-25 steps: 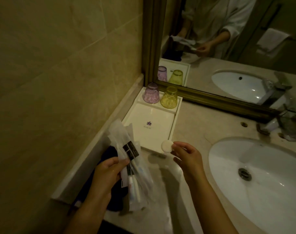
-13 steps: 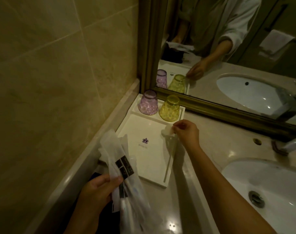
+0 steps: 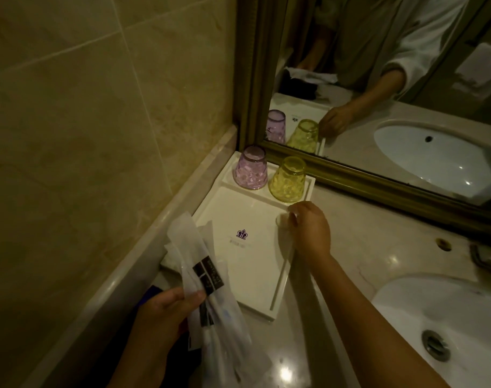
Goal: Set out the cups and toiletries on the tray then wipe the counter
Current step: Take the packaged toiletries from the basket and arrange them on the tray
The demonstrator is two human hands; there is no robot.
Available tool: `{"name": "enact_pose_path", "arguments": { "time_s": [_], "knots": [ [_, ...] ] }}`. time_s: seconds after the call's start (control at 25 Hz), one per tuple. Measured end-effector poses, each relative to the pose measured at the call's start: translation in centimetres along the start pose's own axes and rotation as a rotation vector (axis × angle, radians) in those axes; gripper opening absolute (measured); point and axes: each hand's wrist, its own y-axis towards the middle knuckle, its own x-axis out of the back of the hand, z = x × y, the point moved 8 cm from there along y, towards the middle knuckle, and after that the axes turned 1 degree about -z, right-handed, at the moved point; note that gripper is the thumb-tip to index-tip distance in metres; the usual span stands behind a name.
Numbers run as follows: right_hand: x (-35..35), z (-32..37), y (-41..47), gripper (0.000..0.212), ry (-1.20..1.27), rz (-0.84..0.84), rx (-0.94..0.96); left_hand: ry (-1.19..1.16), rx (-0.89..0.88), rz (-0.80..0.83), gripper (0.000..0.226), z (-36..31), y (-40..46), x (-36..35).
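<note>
Your right hand [image 3: 311, 231] pinches a small round white toiletry [image 3: 283, 219] low over the tray [image 3: 252, 273], near its right rim, likely to set it beside the upturned yellow cup [image 3: 287, 179]. Your left hand [image 3: 166, 306] grips the sachets [image 3: 210, 287] — translucent, dark-labelled — as reserve stock.

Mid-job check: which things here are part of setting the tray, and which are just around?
In the job:
white tray
purple cup and yellow cup, upside down in the tray's back compartment
small round white item, pinched by the right hand
wrapped toiletry packets, held by the left hand

Just around:
sink
mirror
</note>
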Motion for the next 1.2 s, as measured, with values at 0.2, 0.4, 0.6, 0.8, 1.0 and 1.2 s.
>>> {"name": "enact_pose_path", "arguments": {
  "time_s": [0.2, 0.4, 0.6, 0.8, 1.0, 1.2],
  "knots": [
    [-1.6, 1.3, -3.3, 0.028, -0.241, 0.087, 0.305, 0.017, -0.04, 0.006, 0.007, -0.7, -0.5, -0.3],
    [-3.1, 0.2, -3.7, 0.043, -0.273, 0.223, 0.279, 0.008, -0.047, 0.019, 0.01, -0.9, -0.9, -0.7],
    [-2.8, 0.4, -3.7, 0.047, -0.307, 0.332, 0.321, -0.027, -0.073, 0.018, 0.012, -1.0, -0.8, -1.3],
    [1.9, 4.5, -8.3, 0.025, 0.539, 0.249, 0.06, -0.003, -0.151, 0.012, 0.007, -1.3, -0.5, -1.5],
    [1.2, 7.5, -12.3, 0.005, 0.686, 0.471, -0.07, -0.019, -0.162, 0.035, 0.01, -0.9, -0.7, -2.3],
    [0.2, 6.4, -11.7, 0.013, 0.728, 0.519, -0.212, -0.024, -0.147, 0.027, 0.017, -0.9, -1.0, -1.6]
  ]
}}
